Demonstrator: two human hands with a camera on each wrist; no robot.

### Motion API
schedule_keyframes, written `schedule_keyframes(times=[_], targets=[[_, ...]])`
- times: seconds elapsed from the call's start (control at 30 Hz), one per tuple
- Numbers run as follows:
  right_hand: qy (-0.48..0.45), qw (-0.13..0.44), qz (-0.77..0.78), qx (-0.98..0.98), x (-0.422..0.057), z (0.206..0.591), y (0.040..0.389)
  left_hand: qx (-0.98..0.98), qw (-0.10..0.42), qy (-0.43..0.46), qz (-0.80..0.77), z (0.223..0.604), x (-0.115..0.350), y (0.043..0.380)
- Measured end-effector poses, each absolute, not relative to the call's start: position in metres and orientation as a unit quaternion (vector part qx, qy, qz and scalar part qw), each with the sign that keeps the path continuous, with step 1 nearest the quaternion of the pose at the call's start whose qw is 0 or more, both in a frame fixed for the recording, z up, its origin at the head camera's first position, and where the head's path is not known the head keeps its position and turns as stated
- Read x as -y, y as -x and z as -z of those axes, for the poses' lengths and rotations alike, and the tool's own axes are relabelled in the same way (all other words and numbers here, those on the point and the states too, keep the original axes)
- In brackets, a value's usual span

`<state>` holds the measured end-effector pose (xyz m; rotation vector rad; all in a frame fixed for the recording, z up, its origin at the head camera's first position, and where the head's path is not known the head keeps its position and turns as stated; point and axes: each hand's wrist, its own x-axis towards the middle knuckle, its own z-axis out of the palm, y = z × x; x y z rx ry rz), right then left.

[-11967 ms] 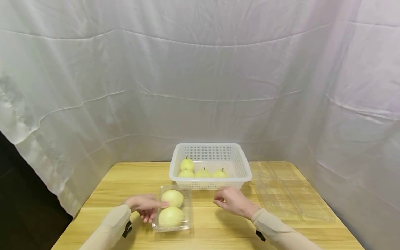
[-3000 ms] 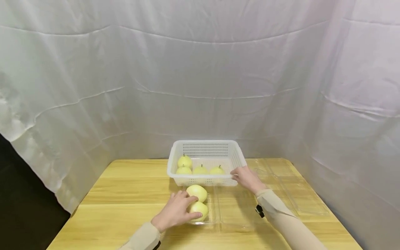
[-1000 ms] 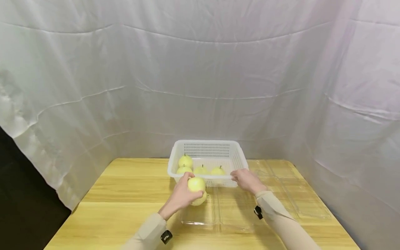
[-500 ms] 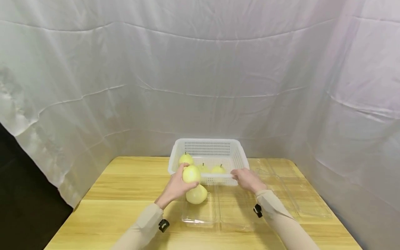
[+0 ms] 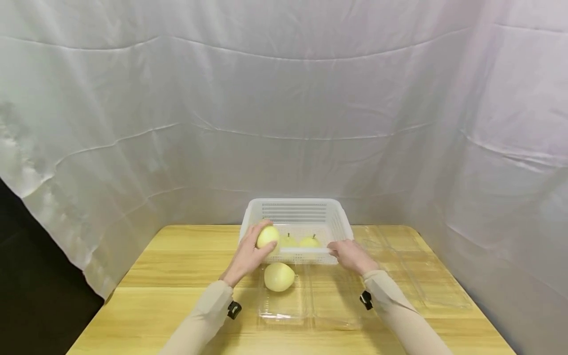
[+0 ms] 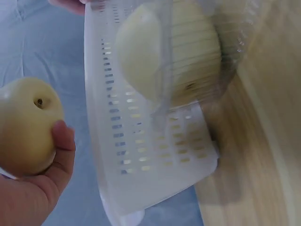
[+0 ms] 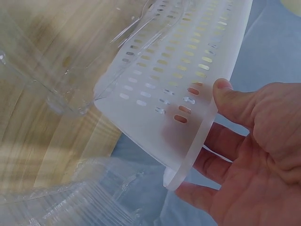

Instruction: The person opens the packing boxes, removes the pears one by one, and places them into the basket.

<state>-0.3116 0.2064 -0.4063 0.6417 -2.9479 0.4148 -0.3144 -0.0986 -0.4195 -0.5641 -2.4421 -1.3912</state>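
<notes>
My left hand [image 5: 246, 252] grips a pale yellow pear [image 5: 268, 237] at the front left of the white slotted basket [image 5: 306, 202]. In the left wrist view, thumb and fingers wrap that pear beside the basket's rim. Two more pears, stems up, show inside the basket; its left part is hidden behind my left hand. My right hand [image 5: 351, 255] holds the basket's rim near the front right corner, the thumb on one side and fingers on the other. Just in front, a single pear [image 5: 279, 277] lies in an open clear plastic box [image 5: 284, 310].
The box's clear lid [image 5: 335, 301] lies unfolded to its right. More clear plastic boxes [image 5: 412, 266] rest on the wooden table [image 5: 177, 276] at the right. A grey-white curtain [image 5: 284, 98] surrounds the table's back and sides.
The clear box has shifted right and now lies open. My left hand has lifted one pear from it and carried it to the basket. My right hand has taken hold of the basket's rim.
</notes>
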Motion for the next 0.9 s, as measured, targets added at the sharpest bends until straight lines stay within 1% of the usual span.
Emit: schedule_keyframes(times=[0.3,0.6,0.73,0.9], targets=[[-0.216,0.055,-0.153,0.963,-0.207,0.407,0.313,0.845,0.146,0.147,0.493,0.406,0.094,0.330],[-0.220,0.066,-0.134,0.964,-0.205,0.405,0.311,0.863,0.116,0.106,0.480,0.399,0.086,0.350],[-0.222,0.071,-0.135,0.963,-0.204,0.405,0.310,0.861,0.112,0.105,0.485,0.396,0.081,0.356],[-0.218,0.077,-0.132,0.964,-0.204,0.408,0.312,0.867,0.130,0.120,0.465,0.401,0.076,0.365]])
